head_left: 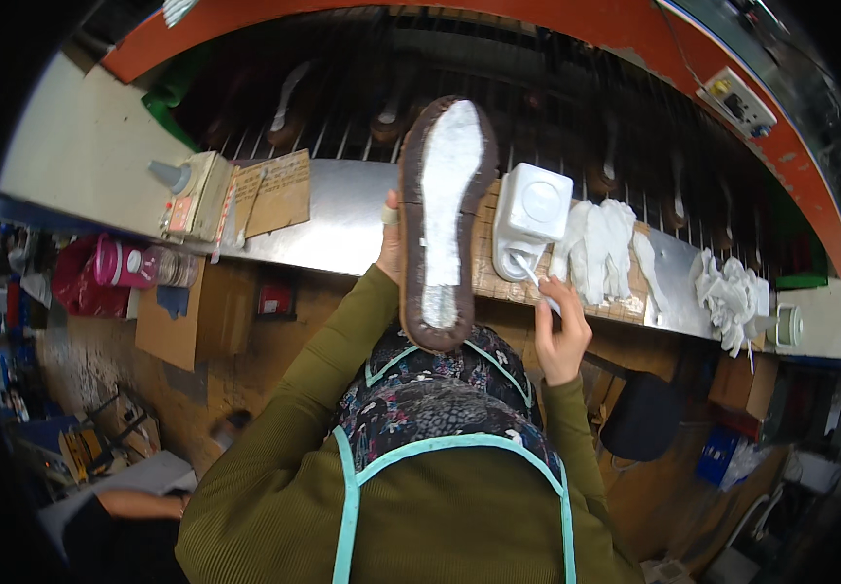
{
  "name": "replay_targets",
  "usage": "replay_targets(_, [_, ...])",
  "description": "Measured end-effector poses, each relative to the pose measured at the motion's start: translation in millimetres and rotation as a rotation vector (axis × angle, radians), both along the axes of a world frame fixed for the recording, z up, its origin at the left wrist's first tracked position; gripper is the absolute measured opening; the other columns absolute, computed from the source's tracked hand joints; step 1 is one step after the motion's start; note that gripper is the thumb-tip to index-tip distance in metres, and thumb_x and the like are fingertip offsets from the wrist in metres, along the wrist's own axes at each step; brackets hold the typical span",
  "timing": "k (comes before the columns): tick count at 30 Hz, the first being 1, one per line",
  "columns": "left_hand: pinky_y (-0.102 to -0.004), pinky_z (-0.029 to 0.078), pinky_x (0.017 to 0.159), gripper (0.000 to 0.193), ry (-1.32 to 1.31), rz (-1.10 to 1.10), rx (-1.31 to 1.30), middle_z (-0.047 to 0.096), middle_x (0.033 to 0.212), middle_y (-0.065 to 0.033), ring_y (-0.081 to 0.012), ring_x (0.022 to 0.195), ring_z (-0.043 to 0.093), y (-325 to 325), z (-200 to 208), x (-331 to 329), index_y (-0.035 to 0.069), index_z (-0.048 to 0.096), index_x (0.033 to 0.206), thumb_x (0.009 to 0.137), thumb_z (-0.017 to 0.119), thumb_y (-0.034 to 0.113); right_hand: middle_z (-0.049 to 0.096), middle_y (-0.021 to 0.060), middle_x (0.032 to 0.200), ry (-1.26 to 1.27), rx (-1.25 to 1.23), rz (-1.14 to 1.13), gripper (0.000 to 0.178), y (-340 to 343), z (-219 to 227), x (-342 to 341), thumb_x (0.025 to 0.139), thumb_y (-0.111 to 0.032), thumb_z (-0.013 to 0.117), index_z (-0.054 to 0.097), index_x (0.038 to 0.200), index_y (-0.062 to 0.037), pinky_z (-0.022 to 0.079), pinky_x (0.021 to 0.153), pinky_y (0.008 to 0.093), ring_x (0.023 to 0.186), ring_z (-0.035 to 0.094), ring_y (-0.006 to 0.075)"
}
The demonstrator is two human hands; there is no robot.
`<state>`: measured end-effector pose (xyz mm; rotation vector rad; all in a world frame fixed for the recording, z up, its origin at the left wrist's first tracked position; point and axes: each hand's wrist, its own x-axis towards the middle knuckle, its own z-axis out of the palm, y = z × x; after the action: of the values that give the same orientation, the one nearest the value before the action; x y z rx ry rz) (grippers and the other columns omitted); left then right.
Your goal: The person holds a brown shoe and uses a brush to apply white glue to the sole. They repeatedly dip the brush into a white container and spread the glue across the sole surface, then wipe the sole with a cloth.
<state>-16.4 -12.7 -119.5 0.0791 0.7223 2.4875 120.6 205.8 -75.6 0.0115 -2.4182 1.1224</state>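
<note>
A brown shoe [410,214] is held up with its underside facing me, toe away. A white strip [451,161] runs along the middle of that underside, inside the folded brown edge. My left hand [390,243] grips the shoe's left side; most of its fingers are hidden behind it. A white plastic container [537,195] with a round opening at its near end stands just right of the shoe. My right hand [563,334] pinches a thin white stick-like handle [527,270], whose far end sits in that opening. Whether a brush is on it is hidden.
White gloves [600,248] lie right of the container, with a crumpled white pile [729,297] farther right. Cardboard [274,195] and a box with a grey nozzle [192,195] rest on the metal ledge [342,209]. Beyond runs a dark rack of rods [342,136]. Another person's arm [143,503] shows lower left.
</note>
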Motion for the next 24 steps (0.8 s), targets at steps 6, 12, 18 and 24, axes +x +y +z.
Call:
replay_targets(6, [-0.0413,0.051,0.094,0.097,0.097,-0.178,0.229,0.041,0.14,-0.0198,-0.0354,0.119,0.052,32.6,11.9,-23.2,0.006,0.028,0.146,0.082,0.04,0.078,0.063,0.0168,0.086,-0.185,0.497,-0.175,0.016,33.6,-97.3,-15.0,0.082,-0.01,0.064,0.064,0.097,-0.0044,0.047,0.072,0.044,0.083,0.061,0.0356])
replay_targets(12, [-0.0474,0.032,0.112,0.093,-0.064,-0.303,0.312,0.036,0.145,-0.0197,-0.0435,0.128,0.041,48.9,1.7,-31.6,0.008,0.024,0.148,0.085,0.036,0.076,0.062,0.0138,0.08,-0.274,0.488,-0.23,0.016,37.6,-97.4,-17.5,0.083,-0.009,0.063,0.064,0.099,-0.0114,0.048,0.06,0.0458,0.071,0.063,0.0356])
replay_targets(18, [-0.0471,0.032,0.112,0.093,0.035,-0.309,0.256,0.034,0.147,-0.0202,-0.0425,0.131,0.038,57.1,-1.6,-36.2,0.007,0.022,0.149,0.086,0.031,0.075,0.06,0.0119,0.082,-0.331,0.488,-0.276,0.024,27.8,-91.8,-23.0,0.076,-0.002,0.061,0.06,0.099,-0.0104,0.051,0.06,0.0442,0.074,0.064,0.0328])
replay_targets(24, [-0.0458,0.033,0.111,0.094,0.021,-0.326,0.211,0.034,0.147,-0.0202,-0.0412,0.13,0.04,56.4,0.2,-35.7,0.007,0.022,0.149,0.086,0.03,0.076,0.06,0.013,0.092,-0.469,0.638,-0.227,0.034,14.0,-103.9,-49.1,0.082,-0.009,0.055,0.049,0.116,-0.0094,0.054,0.056,0.0437,0.064,0.067,0.032])
